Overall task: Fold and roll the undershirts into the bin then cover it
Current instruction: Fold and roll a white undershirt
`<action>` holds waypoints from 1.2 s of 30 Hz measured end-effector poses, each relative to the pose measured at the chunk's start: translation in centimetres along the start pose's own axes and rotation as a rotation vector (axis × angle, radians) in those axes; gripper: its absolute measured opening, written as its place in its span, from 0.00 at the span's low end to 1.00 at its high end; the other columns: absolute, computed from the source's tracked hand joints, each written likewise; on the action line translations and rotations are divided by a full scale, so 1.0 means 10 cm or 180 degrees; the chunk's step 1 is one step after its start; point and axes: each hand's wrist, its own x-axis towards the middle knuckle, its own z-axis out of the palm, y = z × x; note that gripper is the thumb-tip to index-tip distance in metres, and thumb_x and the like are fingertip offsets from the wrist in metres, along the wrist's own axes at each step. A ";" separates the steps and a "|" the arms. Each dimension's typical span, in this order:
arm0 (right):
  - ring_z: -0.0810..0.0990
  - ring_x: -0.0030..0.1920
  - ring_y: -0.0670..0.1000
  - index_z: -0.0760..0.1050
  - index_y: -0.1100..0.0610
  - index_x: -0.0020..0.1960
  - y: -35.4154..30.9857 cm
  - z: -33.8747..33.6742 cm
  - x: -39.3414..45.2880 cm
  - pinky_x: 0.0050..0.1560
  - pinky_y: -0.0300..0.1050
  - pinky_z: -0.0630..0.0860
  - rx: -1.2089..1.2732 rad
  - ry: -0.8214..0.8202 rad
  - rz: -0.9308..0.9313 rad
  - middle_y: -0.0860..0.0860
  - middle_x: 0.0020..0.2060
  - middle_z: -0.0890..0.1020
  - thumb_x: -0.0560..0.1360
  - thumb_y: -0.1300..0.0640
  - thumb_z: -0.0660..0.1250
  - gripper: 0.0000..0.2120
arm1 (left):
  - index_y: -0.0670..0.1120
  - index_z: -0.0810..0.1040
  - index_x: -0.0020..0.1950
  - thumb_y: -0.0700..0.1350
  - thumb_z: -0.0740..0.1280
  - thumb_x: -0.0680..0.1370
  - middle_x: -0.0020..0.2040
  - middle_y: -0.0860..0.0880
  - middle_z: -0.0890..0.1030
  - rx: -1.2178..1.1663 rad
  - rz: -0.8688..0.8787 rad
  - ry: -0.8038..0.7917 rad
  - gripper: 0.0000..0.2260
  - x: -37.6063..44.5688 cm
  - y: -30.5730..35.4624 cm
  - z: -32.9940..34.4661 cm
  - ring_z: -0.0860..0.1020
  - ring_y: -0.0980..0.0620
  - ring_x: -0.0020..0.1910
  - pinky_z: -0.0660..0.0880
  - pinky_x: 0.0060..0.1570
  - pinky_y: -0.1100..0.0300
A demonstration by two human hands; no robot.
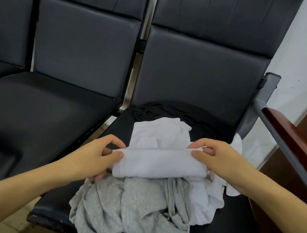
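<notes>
The light is soft and even, not very bright. The black seat (222, 221) under the fingers (200, 155) shines a little. Things bend at the edges, and it all looks slightly fuzzy.

No text, label, brand, number or sign can be read anywhere in the view; nothing legible is shown on the fabrics or the seating.

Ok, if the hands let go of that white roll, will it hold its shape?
Probably not. The white undershirt roll looks soft and loosely wound, pinched at both ends by the left hand and right hand. On the rumpled grey undershirt it would likely unroll or sag.
</notes>
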 end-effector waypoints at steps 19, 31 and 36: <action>0.77 0.63 0.33 0.81 0.41 0.61 0.11 0.02 -0.30 0.63 0.27 0.70 -0.0510 -0.0297 -0.0940 0.30 0.60 0.80 0.78 0.55 0.73 0.14 | 0.63 0.79 0.64 0.51 0.80 0.73 0.59 0.53 0.84 -0.0161 0.0047 -0.0554 0.22 0.04 -0.21 0.11 0.83 0.53 0.58 0.80 0.61 0.54; 0.77 0.53 0.37 0.81 0.38 0.57 0.34 0.23 0.07 0.51 0.28 0.71 -0.0828 0.0495 -0.0914 0.33 0.50 0.83 0.81 0.54 0.69 0.11 | 0.58 0.81 0.60 0.54 0.73 0.79 0.54 0.56 0.83 0.0340 0.0175 -0.0198 0.11 0.18 -0.12 0.14 0.81 0.62 0.52 0.78 0.58 0.63; 0.80 0.50 0.46 0.77 0.41 0.59 0.24 0.19 0.39 0.40 0.43 0.82 -0.0430 0.0561 -0.0617 0.43 0.48 0.83 0.82 0.51 0.67 0.08 | 0.57 0.78 0.62 0.55 0.67 0.82 0.52 0.49 0.83 0.0037 -0.0074 -0.0138 0.10 0.36 -0.18 0.09 0.78 0.56 0.34 0.74 0.33 0.64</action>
